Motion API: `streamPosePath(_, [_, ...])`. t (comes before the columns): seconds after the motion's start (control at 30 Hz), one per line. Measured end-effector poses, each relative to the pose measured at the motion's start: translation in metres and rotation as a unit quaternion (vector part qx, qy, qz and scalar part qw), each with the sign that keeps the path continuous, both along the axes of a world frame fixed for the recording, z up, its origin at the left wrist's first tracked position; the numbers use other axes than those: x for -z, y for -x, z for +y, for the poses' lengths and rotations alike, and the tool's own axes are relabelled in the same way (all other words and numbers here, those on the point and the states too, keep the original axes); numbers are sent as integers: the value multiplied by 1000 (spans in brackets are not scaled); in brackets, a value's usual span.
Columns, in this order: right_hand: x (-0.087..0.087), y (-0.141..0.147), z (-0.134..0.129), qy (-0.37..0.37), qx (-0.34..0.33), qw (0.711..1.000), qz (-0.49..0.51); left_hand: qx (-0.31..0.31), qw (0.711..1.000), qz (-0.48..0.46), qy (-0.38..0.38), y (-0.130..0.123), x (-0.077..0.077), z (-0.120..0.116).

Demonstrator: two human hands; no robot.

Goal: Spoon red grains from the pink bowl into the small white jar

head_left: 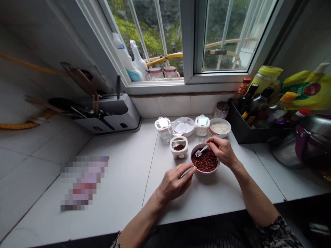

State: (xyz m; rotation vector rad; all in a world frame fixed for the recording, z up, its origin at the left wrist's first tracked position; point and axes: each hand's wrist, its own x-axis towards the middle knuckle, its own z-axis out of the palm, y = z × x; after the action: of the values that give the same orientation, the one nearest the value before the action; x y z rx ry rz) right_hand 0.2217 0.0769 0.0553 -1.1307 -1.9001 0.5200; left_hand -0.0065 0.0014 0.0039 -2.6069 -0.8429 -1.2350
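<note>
Since the white spoon (198,153) looks light, the right hand (222,151) aptly pinches its handle (205,148), the left hand (173,182) loosely touching the peppercorn bowl (207,172).

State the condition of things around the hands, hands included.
Round pink-rimmed bowl: filled with dark red bits
White plastic spoon: held over that bowl
Right hand: pinching spoon
Left hand: open, at pink-rimmed bowl's rim
Clear square white-rimmed jar: open, part-filled
Two clear square white-lidded jars: appear shut
Round white bowl: holds white contents
Dark-lidded glass jar: shut

Front jar (179,151) left of bowl (206,172); spoon (198,153) over bowl
</note>
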Motion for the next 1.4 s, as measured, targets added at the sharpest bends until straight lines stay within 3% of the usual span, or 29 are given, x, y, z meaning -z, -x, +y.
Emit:
streamPosePath(0.2, [-1,1,2,84,8,993,81,3,1000,0,1,0,0,0])
streamPosePath(0.53, [-7,0,5,217,16,954,206,5,1000,-6,1,0,-1,0])
streamPosePath(0.93, [-14,6,3,262,-7,926,273,3,1000,-5,-2,-2,-2,0])
streamPosePath(1.07, [-18,19,4,234,-25,930,284,3,1000,-6,-2,-2,-2,0])
streamPosePath(1.2, [-19,40,0,155,-20,954,257,-4,1000,-6,-1,-2,-2,0])
streamPosePath(1.3, [-15,50,-5,32,-2,985,171,-6,1000,-8,-10,-3,-2,0])
streamPosePath(1.4, [-9,53,-9,-117,-45,992,18,-7,1000,-11,-15,-3,-2,0])
